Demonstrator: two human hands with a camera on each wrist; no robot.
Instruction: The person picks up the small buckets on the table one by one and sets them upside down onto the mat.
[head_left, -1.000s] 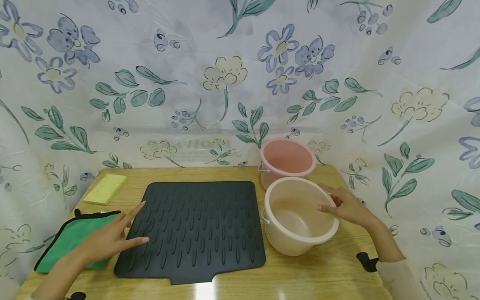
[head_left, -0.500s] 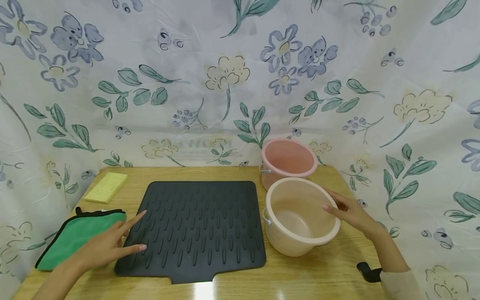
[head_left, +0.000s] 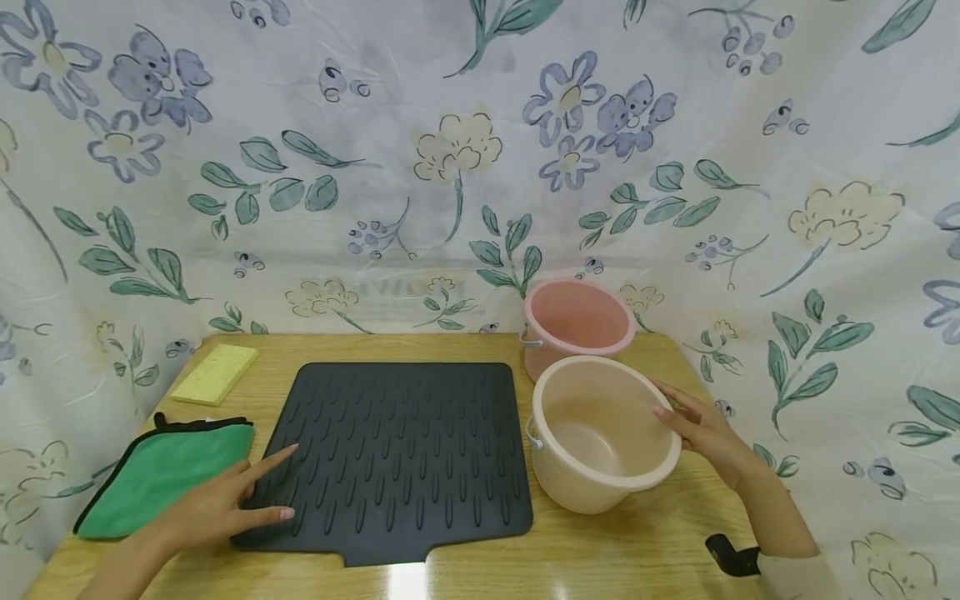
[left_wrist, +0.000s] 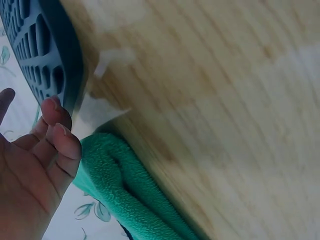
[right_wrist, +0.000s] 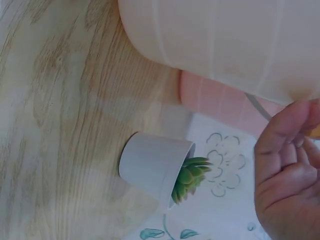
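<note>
Wood-grain tabletop, glare patch at near edge. Yellow sponge lying flat, far left corner. Pink bucket upright, far right corner, handle down on its left side. White pot with green succulent, near a tabletop edge, right wrist view. White floral fabric behind far edge, blue and cream blooms.

Faint, illegible lettering on cloth
</note>
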